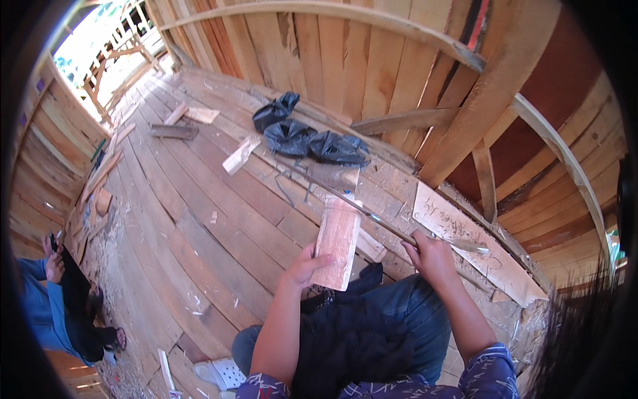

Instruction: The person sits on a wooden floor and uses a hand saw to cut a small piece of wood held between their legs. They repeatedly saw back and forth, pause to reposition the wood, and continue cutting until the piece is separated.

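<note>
My left hand [306, 266] grips the lower left edge of a flat wooden block [337, 243], its thumb on the pale reddish face. The block is tilted upright above my lap. My right hand [432, 258] is closed round a long, thin, dark tool [392, 229], whose exact kind I cannot make out. The tool slants from the upper left to the lower right and passes by the block's upper right corner, with a shiny stretch there. Whether it touches the block, I cannot tell. A pale, pointed strip [468, 246] shows just right of my right hand.
Black plastic bags [309, 141] lie by the plank wall [332, 60]. A pale board with markings [465, 233] lies at the right. Wood offcuts [241, 154] and shavings are scattered on the plank floor [199, 219]. Another person in blue [43, 299] is at the far left, holding a small dark object.
</note>
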{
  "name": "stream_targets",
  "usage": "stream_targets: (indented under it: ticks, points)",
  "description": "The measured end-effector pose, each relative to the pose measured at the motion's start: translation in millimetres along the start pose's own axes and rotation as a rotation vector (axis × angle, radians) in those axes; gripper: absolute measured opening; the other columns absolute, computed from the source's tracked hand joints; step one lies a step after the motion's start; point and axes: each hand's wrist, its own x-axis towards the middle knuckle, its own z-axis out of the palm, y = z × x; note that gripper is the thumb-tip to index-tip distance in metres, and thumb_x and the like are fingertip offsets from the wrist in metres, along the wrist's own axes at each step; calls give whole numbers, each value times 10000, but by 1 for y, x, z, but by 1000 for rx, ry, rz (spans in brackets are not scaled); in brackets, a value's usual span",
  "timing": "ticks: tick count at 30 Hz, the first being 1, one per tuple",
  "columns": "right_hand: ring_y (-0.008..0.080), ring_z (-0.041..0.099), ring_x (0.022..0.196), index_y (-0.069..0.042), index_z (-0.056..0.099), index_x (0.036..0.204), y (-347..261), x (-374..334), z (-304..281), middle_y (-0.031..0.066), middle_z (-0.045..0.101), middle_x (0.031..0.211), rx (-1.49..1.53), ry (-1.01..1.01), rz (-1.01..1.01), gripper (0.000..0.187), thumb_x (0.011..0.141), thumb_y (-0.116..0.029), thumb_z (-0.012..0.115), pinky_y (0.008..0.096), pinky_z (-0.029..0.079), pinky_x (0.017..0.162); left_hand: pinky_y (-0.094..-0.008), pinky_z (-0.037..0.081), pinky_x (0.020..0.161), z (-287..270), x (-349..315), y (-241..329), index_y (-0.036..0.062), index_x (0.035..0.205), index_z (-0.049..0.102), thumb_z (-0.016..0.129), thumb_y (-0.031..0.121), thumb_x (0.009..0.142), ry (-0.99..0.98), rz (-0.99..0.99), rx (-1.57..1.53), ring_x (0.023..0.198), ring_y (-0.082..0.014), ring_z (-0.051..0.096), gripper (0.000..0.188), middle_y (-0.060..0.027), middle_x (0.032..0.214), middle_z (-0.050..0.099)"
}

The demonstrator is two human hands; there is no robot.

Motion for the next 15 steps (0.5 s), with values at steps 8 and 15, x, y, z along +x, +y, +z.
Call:
stream_targets:
  ticks: [8,15]
  points:
    - [398,635,724,-8,587,850,13,-77,-50,219,632,715,121,-151,405,291,820,-290,654,477,495,657,-323,474,880,32,-12,15,-39,1187,510,758,145,765,353,392,847,989,-208,608,522,-145,1092,628]
    - [245,513,541,20,512,1036,30,-184,-15,99,495,620,505,60,434,290,757,-59,528,385,449,559,-318,460,909,54,-11,-13,-40,1287,473,778,244,773,-20,135,837,1048,-193,585,662,-140,1140,615]
